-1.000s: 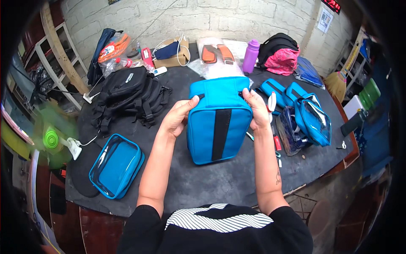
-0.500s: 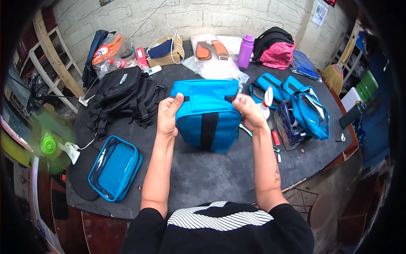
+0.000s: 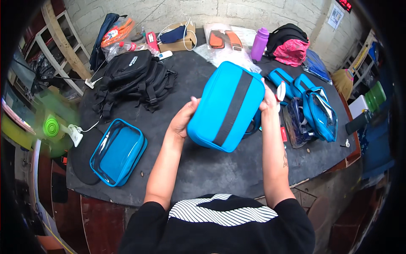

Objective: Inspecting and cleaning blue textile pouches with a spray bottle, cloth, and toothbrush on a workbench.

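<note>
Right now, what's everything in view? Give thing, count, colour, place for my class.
Held bag: 1, blue with black stripe, centre
Clear-faced pouch: 1, blue, front left
Strapped backpack: 1, black, left
Other bags: several, blue, right
Two-tone bag: 1, black and pink, back right
Bottle: 1, purple, back
Cardboard box: 1, brown, back
Flat pieces: 2, orange, back
Wrapped bundle: 1, orange, back left
Fan: 1, green, left
Broom: 1, tan, right
Wall: 1, whitish, behind
Table: 1, dark grey, beneath
Small items: several, mixed, table
Left hand: 1, bare, held bag's left
Right hand: 1, bare, held bag's right
</note>
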`<state>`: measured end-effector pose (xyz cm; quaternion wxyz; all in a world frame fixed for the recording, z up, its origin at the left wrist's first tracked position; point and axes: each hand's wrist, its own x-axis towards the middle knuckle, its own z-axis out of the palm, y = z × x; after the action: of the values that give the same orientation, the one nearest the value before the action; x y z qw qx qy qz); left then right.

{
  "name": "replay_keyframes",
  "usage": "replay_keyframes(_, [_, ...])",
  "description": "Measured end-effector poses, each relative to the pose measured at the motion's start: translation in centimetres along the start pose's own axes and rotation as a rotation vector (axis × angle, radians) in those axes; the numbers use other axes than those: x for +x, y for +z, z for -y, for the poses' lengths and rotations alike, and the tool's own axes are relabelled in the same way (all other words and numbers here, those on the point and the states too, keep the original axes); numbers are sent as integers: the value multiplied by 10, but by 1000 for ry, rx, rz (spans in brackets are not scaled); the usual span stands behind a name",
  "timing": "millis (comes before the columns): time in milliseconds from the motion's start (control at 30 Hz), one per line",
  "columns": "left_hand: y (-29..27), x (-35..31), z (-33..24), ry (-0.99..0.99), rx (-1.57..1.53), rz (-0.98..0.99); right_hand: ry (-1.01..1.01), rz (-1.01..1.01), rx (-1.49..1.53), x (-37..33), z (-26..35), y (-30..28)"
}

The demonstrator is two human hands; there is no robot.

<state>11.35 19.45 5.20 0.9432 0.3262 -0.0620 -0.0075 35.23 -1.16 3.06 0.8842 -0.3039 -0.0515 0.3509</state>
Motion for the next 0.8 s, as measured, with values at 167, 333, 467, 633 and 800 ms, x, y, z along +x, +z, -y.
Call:
replay_keyframes(167, [5,13,-5,213,285,-14,-38,-156,94,-15,-16,11])
replay_keyframes(333, [-32,42,2,437,120,-629,141,313,313,-68,-68,40])
replay_keyframes(467, [-45,45,5,288,-163,-472,59,183,201,-71,-67,48])
replay_keyframes(633, [13,28,13,338,-296,-192,25,222,157,-64,-68,55])
replay_keyframes(800, [0,25,13,359,-251,-231,6,118,278,-65,-68,66])
